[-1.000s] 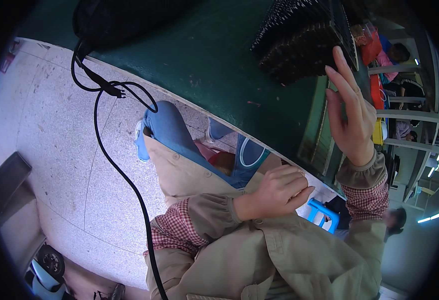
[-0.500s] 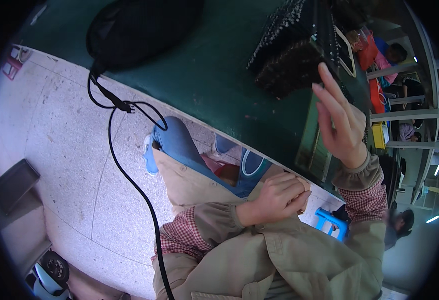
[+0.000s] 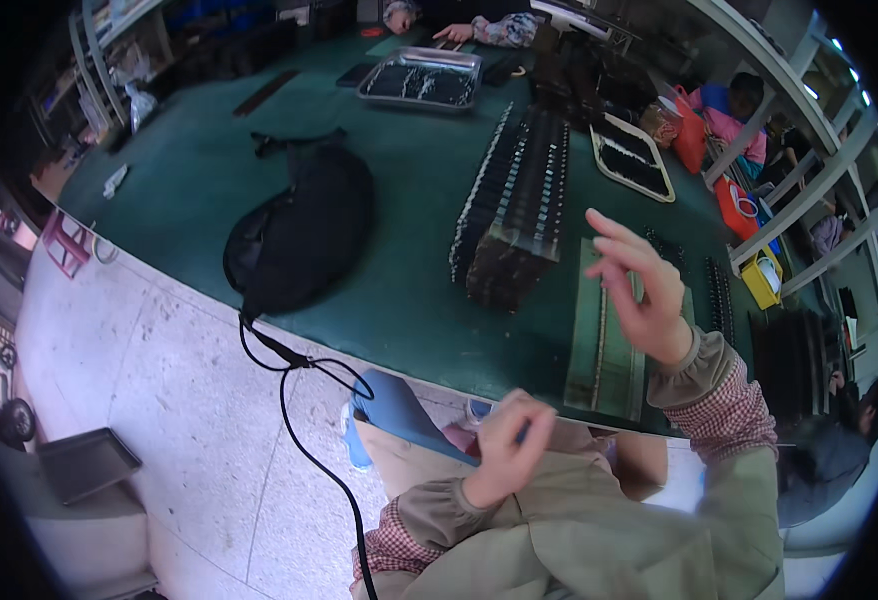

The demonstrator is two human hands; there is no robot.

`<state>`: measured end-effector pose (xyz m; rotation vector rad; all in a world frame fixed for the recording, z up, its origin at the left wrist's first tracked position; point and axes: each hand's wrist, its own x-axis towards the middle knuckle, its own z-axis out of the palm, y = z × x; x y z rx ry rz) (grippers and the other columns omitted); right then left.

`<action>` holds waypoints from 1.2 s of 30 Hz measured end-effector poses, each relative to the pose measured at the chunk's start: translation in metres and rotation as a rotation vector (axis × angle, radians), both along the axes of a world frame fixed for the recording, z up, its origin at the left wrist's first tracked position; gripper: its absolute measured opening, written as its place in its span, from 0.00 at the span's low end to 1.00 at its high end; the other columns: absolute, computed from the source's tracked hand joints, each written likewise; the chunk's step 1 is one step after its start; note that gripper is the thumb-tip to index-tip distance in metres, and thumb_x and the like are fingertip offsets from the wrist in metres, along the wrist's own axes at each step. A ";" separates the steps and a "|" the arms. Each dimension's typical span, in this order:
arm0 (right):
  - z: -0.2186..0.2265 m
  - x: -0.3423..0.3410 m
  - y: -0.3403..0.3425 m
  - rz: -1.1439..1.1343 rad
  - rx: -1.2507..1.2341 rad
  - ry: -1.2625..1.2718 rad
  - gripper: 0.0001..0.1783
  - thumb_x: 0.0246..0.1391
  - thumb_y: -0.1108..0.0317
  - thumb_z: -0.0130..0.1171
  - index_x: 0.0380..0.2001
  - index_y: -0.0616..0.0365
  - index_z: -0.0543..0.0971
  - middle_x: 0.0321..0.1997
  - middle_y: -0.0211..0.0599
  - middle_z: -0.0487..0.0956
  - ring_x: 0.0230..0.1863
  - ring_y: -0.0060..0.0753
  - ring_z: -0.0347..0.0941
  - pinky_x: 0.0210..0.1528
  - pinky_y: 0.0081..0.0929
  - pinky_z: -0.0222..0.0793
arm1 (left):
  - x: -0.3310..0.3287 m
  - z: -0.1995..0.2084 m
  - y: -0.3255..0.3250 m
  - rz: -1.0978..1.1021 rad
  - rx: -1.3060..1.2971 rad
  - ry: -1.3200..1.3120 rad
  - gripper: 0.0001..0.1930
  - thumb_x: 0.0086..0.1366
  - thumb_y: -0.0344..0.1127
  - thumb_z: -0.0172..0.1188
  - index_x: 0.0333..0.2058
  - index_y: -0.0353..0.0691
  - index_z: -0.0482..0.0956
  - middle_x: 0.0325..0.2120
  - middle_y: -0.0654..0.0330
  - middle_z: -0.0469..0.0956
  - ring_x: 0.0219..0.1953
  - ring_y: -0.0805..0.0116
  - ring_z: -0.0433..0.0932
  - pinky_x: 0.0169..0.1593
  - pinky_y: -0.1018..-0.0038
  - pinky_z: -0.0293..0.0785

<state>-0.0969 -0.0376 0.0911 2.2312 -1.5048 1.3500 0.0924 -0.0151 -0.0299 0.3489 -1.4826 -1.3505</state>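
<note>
My right hand (image 3: 644,295) hovers over a green board (image 3: 587,345) on the table, its fingers stretched and apart, holding nothing I can see. A narrow strip runs along the board, partly covered by the hand. Lower and to the left, my left hand (image 3: 515,440) is curled closed in front of my lap, just off the table's near edge; whatever it may hold is hidden. Beyond the board stands a stack of long dark strips (image 3: 514,205) with rows of small shiny pieces along it. More dark beaded strips (image 3: 721,300) lie right of my right hand.
On the green table (image 3: 409,250) are a black pouch (image 3: 304,235) with a cable, a metal tray (image 3: 421,80) of small dark parts and a pale tray (image 3: 631,158). Another person's hands (image 3: 456,32) are at the far edge. A grey metal frame (image 3: 769,230) borders the right side.
The view has tilted up, so more of the tabletop and its trays shows. My left hand has risen slightly and turned. My right hand stays raised with its fingers apart.
</note>
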 end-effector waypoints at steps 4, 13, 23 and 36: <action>-0.008 -0.035 -0.015 -0.249 0.168 -0.338 0.15 0.52 0.79 0.50 0.45 0.63 0.72 0.46 0.43 0.76 0.36 0.22 0.75 0.34 0.19 0.69 | 0.009 0.022 -0.021 0.098 0.416 0.132 0.07 0.62 0.25 0.47 0.39 0.32 0.68 0.32 0.56 0.74 0.33 0.69 0.72 0.40 0.76 0.67; -0.056 -0.157 -0.080 -0.269 0.610 -0.794 0.21 0.51 0.79 0.46 0.51 0.65 0.69 0.52 0.42 0.72 0.52 0.28 0.68 0.54 0.24 0.61 | -0.003 0.026 -0.049 -0.032 0.737 0.307 0.19 0.65 0.29 0.44 0.53 0.29 0.58 0.54 0.46 0.59 0.58 0.56 0.59 0.64 0.63 0.54; -0.086 -0.157 -0.163 -0.089 0.694 -0.864 0.25 0.49 0.79 0.46 0.53 0.65 0.67 0.51 0.42 0.72 0.51 0.32 0.68 0.55 0.24 0.60 | -0.018 0.030 -0.059 -0.049 0.890 0.346 0.26 0.67 0.34 0.41 0.58 0.26 0.47 0.59 0.39 0.50 0.63 0.50 0.51 0.67 0.62 0.47; -0.093 -0.320 -0.089 -1.236 0.097 -0.586 0.15 0.47 0.66 0.52 0.37 0.60 0.79 0.37 0.53 0.78 0.42 0.51 0.75 0.45 0.35 0.70 | -0.020 0.031 -0.058 0.070 0.864 0.316 0.29 0.66 0.36 0.43 0.58 0.24 0.44 0.58 0.32 0.46 0.63 0.46 0.51 0.67 0.61 0.47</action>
